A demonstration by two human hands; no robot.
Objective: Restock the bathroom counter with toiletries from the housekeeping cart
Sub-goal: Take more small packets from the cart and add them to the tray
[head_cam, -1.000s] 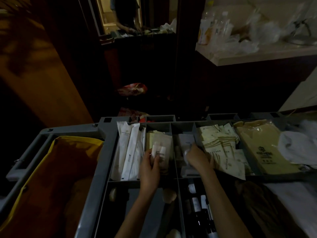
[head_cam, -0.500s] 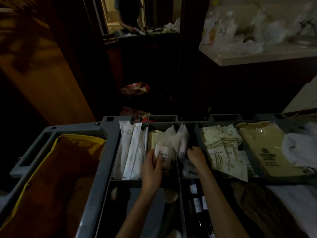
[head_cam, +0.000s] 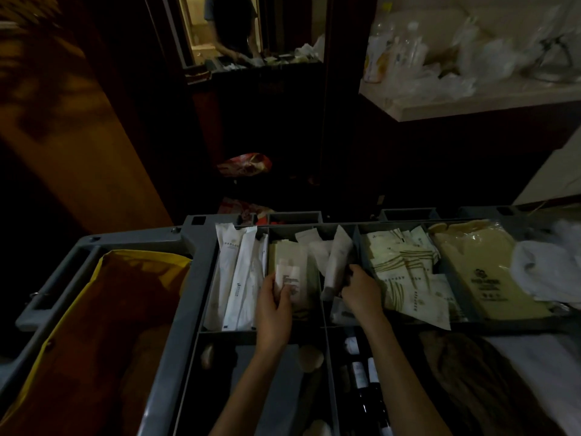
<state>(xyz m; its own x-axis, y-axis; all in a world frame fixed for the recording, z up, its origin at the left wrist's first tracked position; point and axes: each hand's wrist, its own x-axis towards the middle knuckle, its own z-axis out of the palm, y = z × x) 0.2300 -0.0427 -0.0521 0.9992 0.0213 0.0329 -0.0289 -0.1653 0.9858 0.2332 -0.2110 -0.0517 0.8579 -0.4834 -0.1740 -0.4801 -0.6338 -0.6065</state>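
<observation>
The grey housekeeping cart (head_cam: 191, 275) fills the lower view, its top tray split into compartments of wrapped toiletries. My left hand (head_cam: 273, 306) is shut on a few small white sachets (head_cam: 286, 278) above the second compartment. My right hand (head_cam: 361, 294) reaches into the narrow middle compartment and grips white packets (head_cam: 336, 262) that stand up on end there. Long white sleeves (head_cam: 239, 275) lie in the left compartment. Cream packets with green lines (head_cam: 405, 272) fill the one to the right. The pale bathroom counter (head_cam: 490, 102) is at the upper right.
A yellow-lined bag (head_cam: 103, 325) hangs at the cart's left. Dark small bottles (head_cam: 364, 376) lie in the near compartment. A beige wrapped pack (head_cam: 481, 272) and white cloth (head_cam: 547, 269) sit at the right. Clear bags and bottles (head_cam: 408, 58) clutter the counter. A mirror (head_cam: 232, 29) reflects a person.
My right hand has pulled white packets upright in the middle compartment and shifted slightly right. My left hand has kept hold of its sachets, almost still.
</observation>
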